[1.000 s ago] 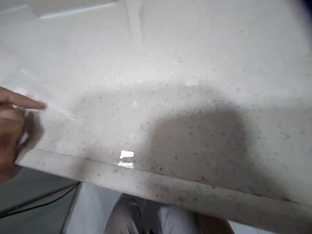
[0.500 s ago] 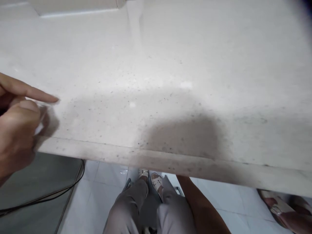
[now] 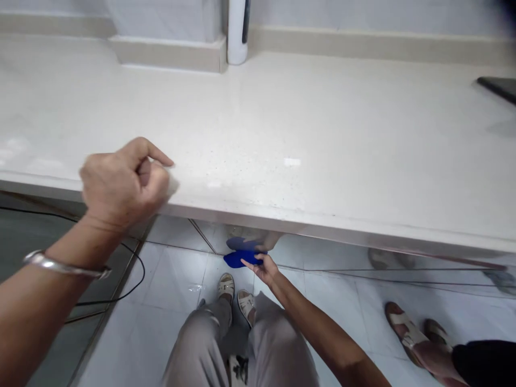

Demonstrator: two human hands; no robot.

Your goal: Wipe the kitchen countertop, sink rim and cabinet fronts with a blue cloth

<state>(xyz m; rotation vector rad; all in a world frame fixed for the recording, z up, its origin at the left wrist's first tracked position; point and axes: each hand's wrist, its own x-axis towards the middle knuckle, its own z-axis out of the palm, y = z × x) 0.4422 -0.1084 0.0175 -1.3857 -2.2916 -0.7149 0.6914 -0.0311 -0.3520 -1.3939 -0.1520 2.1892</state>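
My left hand (image 3: 126,180) is closed in a fist over the front edge of the white countertop (image 3: 363,134), its index finger bent forward. Something small and whitish shows at its fingertips, too blurred to name. Small dark specks (image 3: 250,172) are scattered on the counter to the right of this hand. Below the counter edge, my right hand (image 3: 266,269) grips a flat, rounded blue piece (image 3: 237,259) by its right end, thumb on top. The blue piece is close to the glossy cabinet front, which mirrors it.
A white upright cylinder (image 3: 237,35) stands beside a wall pillar (image 3: 173,54) at the back. A dark flat object (image 3: 500,88) lies at the far right. Black cable (image 3: 143,271) hangs low on the left. Another person's sandalled foot (image 3: 407,330) is on the tiled floor at right.
My view has pulled back and shows more of the counter. My left hand has moved right along the edge and curled its pointing finger. My right hand and the blue piece have come into sight.
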